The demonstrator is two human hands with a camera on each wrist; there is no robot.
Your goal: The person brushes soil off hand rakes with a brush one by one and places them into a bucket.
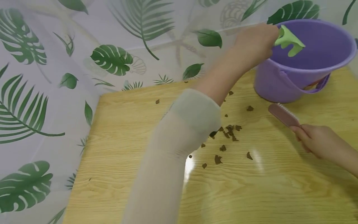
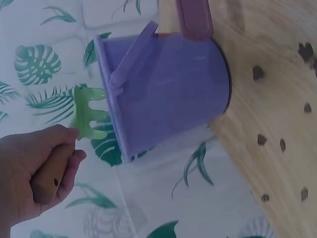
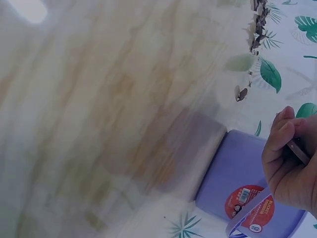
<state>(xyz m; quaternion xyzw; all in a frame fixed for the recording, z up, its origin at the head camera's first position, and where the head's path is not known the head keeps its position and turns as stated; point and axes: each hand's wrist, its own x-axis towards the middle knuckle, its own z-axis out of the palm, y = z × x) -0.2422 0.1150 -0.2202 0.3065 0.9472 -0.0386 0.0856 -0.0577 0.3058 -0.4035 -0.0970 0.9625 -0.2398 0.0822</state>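
Observation:
My left hand (image 1: 255, 42) grips the wooden handle (image 2: 52, 173) of a small green hand rake (image 1: 291, 40). Its tines are at the near-left rim of a purple bucket (image 1: 275, 84), overlapping the opening in the head view. The bucket stands upright at the back right of the table. Lower down on the right, my right hand (image 1: 321, 141) holds a pink brush (image 1: 282, 114) by its handle, white bristles along one edge, above the table in front of the bucket. Brown dry leaf bits (image 1: 230, 129) lie scattered left of the brush, partly hidden by my left sleeve.
The wood-grain table (image 1: 123, 140) meets a leaf-patterned cloth (image 1: 84, 34) at its back and left edges. The bucket's purple handle (image 1: 313, 91) hangs down its front, and a red label (image 3: 242, 198) shows on its side.

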